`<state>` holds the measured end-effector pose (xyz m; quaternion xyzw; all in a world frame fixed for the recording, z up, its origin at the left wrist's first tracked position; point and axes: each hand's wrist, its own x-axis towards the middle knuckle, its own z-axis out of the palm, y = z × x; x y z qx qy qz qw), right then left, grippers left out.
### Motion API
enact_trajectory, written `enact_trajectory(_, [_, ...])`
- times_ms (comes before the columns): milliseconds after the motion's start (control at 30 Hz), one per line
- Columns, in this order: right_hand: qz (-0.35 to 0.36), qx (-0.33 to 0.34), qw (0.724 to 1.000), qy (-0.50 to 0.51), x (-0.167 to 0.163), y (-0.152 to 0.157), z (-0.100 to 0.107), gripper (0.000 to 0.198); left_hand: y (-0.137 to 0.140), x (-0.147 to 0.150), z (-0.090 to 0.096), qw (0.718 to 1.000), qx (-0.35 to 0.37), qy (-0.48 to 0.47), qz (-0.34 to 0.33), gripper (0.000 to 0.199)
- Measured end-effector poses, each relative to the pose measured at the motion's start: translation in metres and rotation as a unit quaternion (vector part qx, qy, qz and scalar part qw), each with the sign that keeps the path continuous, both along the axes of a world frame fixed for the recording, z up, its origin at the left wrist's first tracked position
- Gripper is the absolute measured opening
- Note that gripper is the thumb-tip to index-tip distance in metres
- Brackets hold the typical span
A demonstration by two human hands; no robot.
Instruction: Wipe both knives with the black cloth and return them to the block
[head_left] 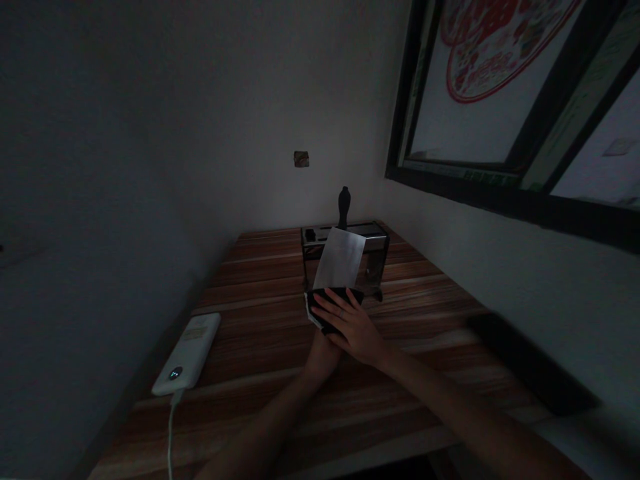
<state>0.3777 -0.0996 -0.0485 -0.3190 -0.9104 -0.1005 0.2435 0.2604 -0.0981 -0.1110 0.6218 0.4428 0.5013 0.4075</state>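
Observation:
A broad, flat, pale metal blade point(341, 259), which looks like a cleaver's, points up and away from me. Folded around its near end is a black cloth point(324, 308) with a whitish edge. My right hand point(353, 330) lies across the top of this cloth, fingers slightly apart, pressing it against the cleaver. Underneath, my left hand point(325, 353) supports the cleaver from below; its fingers are mostly hidden. Just behind stands a knife rack point(373, 230) with a slotted metal top, and a black knife handle point(344, 205) sticks up from it.
A white power bank point(189, 353) with a lit display and a cable point(171, 433) lies on the left of the wood-grain table point(260, 293). A long dark flat object point(533, 363) lies along the right edge. Walls border the table; a framed window point(465, 133) is at right.

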Motion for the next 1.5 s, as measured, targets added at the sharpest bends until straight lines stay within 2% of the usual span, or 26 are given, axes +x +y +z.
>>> enact_trajectory(100, [-0.013,0.018,1.000,0.005,0.002,0.008,0.006,0.050,-0.004,0.000,0.012,0.998,-0.021,0.030,-0.042,0.030])
enact_trajectory(300, [-0.056,0.047,0.997,0.020,0.004,0.025,0.023,0.049,-0.007,0.000,0.024,0.996,-0.047,0.073,-0.015,0.029])
enact_trajectory(633, [-0.108,0.086,0.987,0.078,0.008,0.056,0.053,0.050,-0.007,-0.001,0.019,0.993,-0.051,0.102,-0.015,0.012])
enact_trajectory(867, [-0.138,0.102,0.979,0.113,0.007,0.070,0.070,0.050,-0.009,-0.002,0.026,0.995,-0.044,0.094,-0.017,0.010])
enact_trajectory(1100, [-0.164,0.106,0.972,0.133,0.004,0.075,0.075,0.050,-0.009,-0.001,0.026,0.993,-0.046,0.110,-0.010,0.011])
enact_trajectory(1500, [-0.161,0.108,0.973,0.125,0.002,0.069,0.067,0.052,-0.011,0.000,0.030,0.995,-0.054,0.087,-0.018,0.010])
